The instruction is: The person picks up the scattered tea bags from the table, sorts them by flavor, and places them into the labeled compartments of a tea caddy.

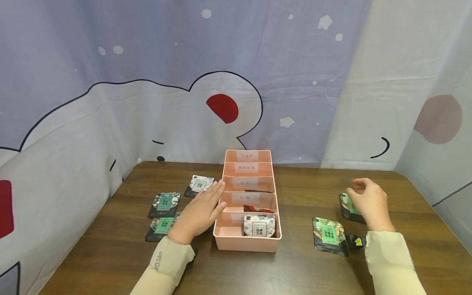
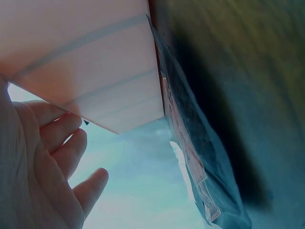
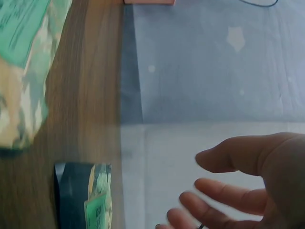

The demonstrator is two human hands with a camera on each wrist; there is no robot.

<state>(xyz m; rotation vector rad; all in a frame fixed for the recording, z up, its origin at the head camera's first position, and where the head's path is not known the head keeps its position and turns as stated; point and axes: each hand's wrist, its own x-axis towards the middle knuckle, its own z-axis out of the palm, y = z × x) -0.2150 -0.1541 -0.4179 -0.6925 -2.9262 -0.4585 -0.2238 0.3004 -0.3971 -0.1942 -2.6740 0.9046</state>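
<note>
My left hand (image 1: 200,213) reaches over the left rim of a pink divided box (image 1: 247,244), its fingers fairly straight and nothing in its grasp. In the left wrist view, the fingers (image 2: 69,148) lie along the box's upper edge, and a dark tea sachet (image 2: 195,129) is beside the box wall. On the right, my right hand (image 1: 370,200) hovers by a green-labelled tea sachet (image 1: 350,208), fingers loosely bent. The right wrist view has its thumb and fingers (image 3: 221,157) apart, holding nothing, with the sachet (image 3: 97,210) below left.
Inside the box, a white-patterned sachet (image 1: 259,226) stands in the front compartment, a red one (image 1: 258,209) behind it. Left of the box lie a white-labelled sachet (image 1: 199,184) and green-labelled sachets (image 1: 164,204). Another green sachet (image 1: 329,235) lies right. A curtain (image 1: 295,82) hangs behind.
</note>
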